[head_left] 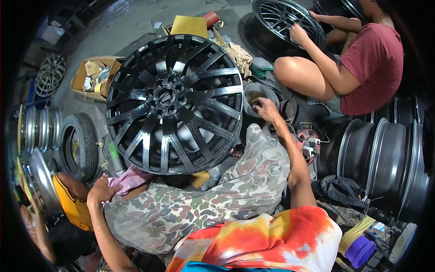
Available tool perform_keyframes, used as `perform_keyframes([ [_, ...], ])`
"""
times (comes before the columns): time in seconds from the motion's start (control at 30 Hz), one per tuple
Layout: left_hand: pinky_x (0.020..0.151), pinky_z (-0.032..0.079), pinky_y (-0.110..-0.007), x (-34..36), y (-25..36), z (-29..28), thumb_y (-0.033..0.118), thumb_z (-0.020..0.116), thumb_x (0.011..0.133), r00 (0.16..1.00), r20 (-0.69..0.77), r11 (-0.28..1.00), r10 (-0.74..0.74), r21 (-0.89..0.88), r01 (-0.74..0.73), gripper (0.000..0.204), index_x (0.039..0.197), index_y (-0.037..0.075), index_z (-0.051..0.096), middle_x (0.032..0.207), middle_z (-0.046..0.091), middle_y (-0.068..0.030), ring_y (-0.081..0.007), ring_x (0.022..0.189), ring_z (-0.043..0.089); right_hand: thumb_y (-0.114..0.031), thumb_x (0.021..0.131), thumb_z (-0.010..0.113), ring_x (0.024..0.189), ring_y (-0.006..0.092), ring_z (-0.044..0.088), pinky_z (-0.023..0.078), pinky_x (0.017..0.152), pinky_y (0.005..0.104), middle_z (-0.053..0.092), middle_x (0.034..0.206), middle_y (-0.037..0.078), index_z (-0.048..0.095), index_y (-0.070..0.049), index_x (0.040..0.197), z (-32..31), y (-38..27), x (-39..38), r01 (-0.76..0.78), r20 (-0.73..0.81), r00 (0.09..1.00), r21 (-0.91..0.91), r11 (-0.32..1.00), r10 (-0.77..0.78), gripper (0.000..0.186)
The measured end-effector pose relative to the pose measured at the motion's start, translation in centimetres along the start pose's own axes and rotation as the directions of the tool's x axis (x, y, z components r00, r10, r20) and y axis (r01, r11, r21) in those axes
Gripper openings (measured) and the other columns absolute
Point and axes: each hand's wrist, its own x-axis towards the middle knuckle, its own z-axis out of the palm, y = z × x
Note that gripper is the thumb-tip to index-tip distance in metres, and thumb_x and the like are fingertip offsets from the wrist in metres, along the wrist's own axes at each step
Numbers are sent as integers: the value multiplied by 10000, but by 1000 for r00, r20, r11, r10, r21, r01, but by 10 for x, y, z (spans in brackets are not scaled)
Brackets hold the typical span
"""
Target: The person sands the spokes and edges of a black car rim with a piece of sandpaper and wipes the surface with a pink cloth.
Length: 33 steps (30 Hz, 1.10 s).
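A glossy black multi-spoke wheel [204, 97] lies face up in front of me, over my camouflage-covered legs. My right hand [265, 109] reaches to a grey bucket [250, 96] at the wheel's right side, fingers curled down over its opening; whatever they hold is too small or hidden to make out. At the wheel's lower left, my left hand [102, 188] is closed on a pink cloth [127, 180].
A co-worker in maroon [369, 68] handles another black rim [272, 13]; another in yellow [70, 195] sits at left. Stacked rims [380, 163], a tyre [84, 145], a cardboard box [79, 84] and a red-and-black power reel [308, 145] surround me.
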Motion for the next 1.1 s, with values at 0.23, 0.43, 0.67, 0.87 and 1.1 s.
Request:
perform_keyframes([
  [0.23,668,409,-325,-7,8,-8,419,540,1099,862,-506,723,31,-585,-368,515,908,-54,611,781,510,18,-115,756,428,-179,953,709,958,333,706,537,867,423,715,1034,217,628,-27,1268,13,-8,-8,-112,-340,930,91,989,137,360],
  [0.43,624,462,-357,-16,8,-6,443,706,986,936,-334,752,115,-587,-301,512,914,-64,686,745,600,-18,-124,683,507,-212,931,723,1155,450,662,519,988,484,703,1194,254,611,-10,1262,18,-13,-7,-1,-285,958,138,990,41,403],
  [0.67,624,499,-359,-36,33,-19,351,859,828,980,-79,903,184,-381,-200,458,868,-76,698,689,622,-25,-136,656,549,-183,919,722,1175,469,645,513,996,501,691,1212,288,627,-5,1266,14,1,-4,-167,-321,924,151,974,208,401],
  [0.87,668,506,-376,-36,31,-11,352,745,956,845,-529,764,82,-511,-394,455,909,-96,687,725,655,-88,-141,681,571,-163,917,701,1145,471,638,502,976,535,681,1189,253,702,-18,1197,8,13,-10,32,-103,993,-197,980,-53,315],
  [1.1,712,480,-339,-23,-1,6,405,500,1114,933,-359,917,37,-359,-174,530,950,-65,681,785,639,-22,-105,741,510,-219,871,735,979,416,710,557,866,495,743,1007,210,748,-37,1109,6,20,-1,76,-192,975,-199,977,-115,299],
])
